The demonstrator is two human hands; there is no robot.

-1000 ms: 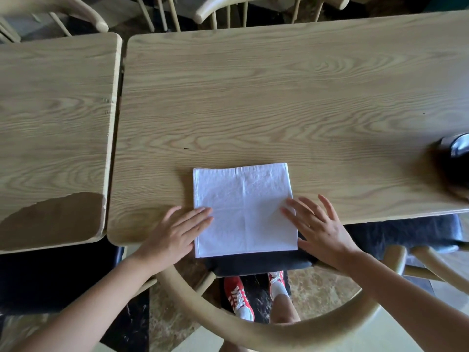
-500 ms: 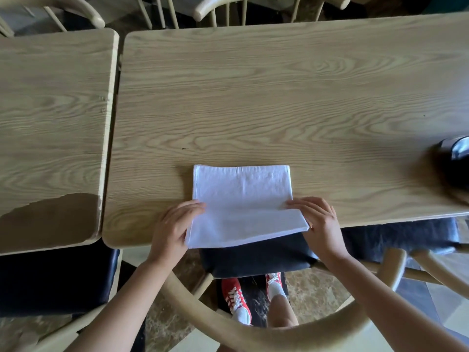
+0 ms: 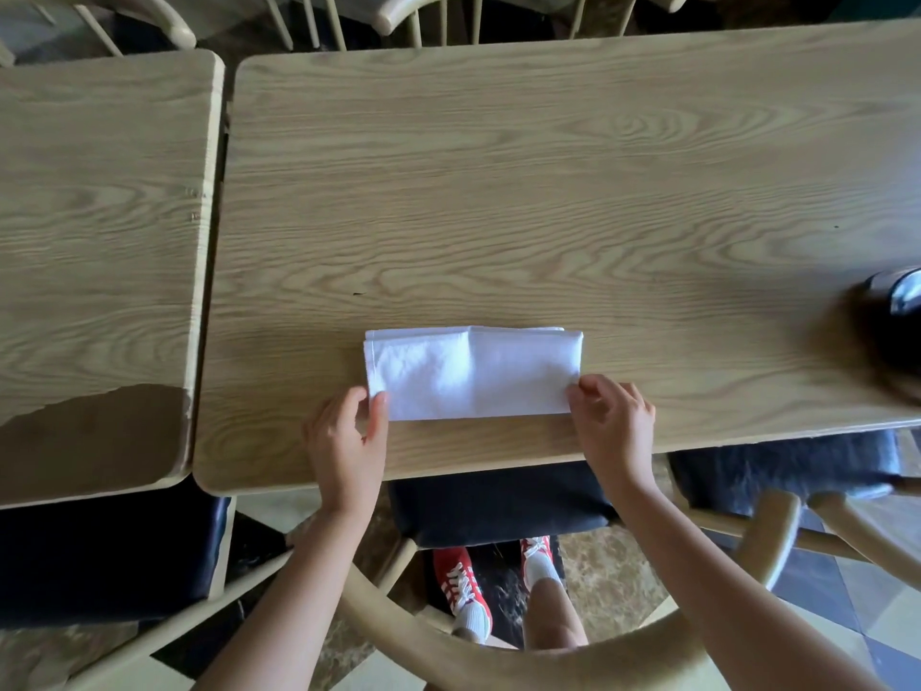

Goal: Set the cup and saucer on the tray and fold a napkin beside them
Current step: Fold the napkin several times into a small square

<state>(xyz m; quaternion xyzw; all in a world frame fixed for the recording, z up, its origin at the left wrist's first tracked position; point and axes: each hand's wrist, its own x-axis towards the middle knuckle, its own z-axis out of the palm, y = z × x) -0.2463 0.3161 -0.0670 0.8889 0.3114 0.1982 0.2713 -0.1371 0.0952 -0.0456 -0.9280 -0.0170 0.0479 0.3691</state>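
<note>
Near the front edge of a pale wooden surface [image 3: 498,192] lies a white napkin [image 3: 473,374], folded into a wide strip. Both hands pinch its near corners: the left hand [image 3: 346,441] at the left corner, the right hand [image 3: 613,426] at the right. At the far right edge, a dark shiny object [image 3: 892,321] is cut off and blurred. No writing is readable.
</note>
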